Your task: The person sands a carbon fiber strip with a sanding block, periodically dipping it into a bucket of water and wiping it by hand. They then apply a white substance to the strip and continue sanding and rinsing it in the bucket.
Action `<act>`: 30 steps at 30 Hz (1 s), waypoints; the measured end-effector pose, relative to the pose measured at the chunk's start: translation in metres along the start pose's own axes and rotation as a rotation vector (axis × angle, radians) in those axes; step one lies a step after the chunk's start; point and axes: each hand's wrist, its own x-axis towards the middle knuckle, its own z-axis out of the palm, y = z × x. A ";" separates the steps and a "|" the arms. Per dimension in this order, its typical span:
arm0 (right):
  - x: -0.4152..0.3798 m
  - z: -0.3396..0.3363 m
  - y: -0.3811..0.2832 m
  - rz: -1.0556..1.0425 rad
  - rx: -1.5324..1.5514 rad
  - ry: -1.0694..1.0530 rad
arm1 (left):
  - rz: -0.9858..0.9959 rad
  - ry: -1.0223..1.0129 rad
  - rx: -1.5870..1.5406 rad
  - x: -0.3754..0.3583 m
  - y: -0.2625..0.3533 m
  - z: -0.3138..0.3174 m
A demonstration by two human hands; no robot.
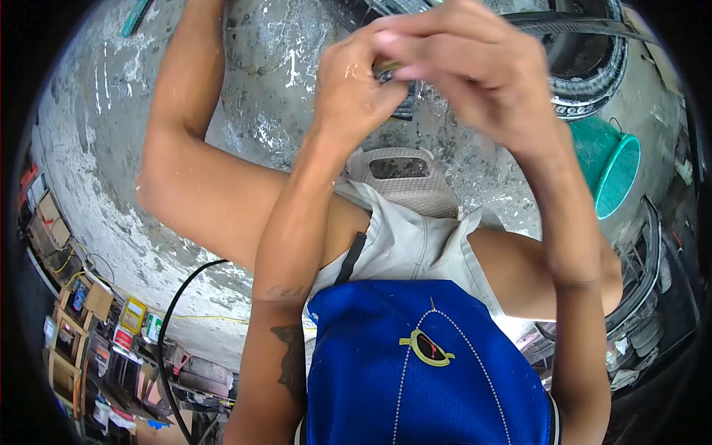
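My left hand (352, 93) is raised in front of me, wet, with its fingers closed around something small and mostly hidden. A yellowish and dark bit (384, 72) shows between the two hands. My right hand (486, 78) is blurred by motion. Its fingers are curled, and the fingertips meet the top of my left hand. I cannot tell what they pinch. Below the hands, a dark ribbed piece (403, 111) partly shows against the wet floor. A black rubber strip (575, 27) runs off behind my right hand toward the tire (591, 100).
A green bucket (629, 174) lies tipped beside the tire. Between my legs is a woven-pattern plastic seat (419, 199). A black hose (166, 319) curves at the lower left, near wooden shelving (63, 356) with cans and boxes. A teal object (135, 18) lies at the upper left.
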 end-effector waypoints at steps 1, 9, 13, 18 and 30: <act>-0.003 -0.017 0.004 0.034 0.045 -0.045 | -0.005 0.005 0.010 0.003 0.006 0.000; 0.003 0.003 -0.019 0.137 0.082 -0.131 | -0.083 0.023 -0.090 0.007 0.007 0.001; 0.007 -0.001 -0.022 0.163 0.230 -0.191 | 0.120 0.099 -0.020 0.009 0.002 -0.001; -0.040 -0.115 0.065 0.505 -0.207 0.137 | -0.123 0.052 -0.080 0.004 0.007 0.001; -0.044 -0.084 0.086 0.212 -0.525 0.351 | -0.160 0.039 -0.004 0.003 0.011 -0.002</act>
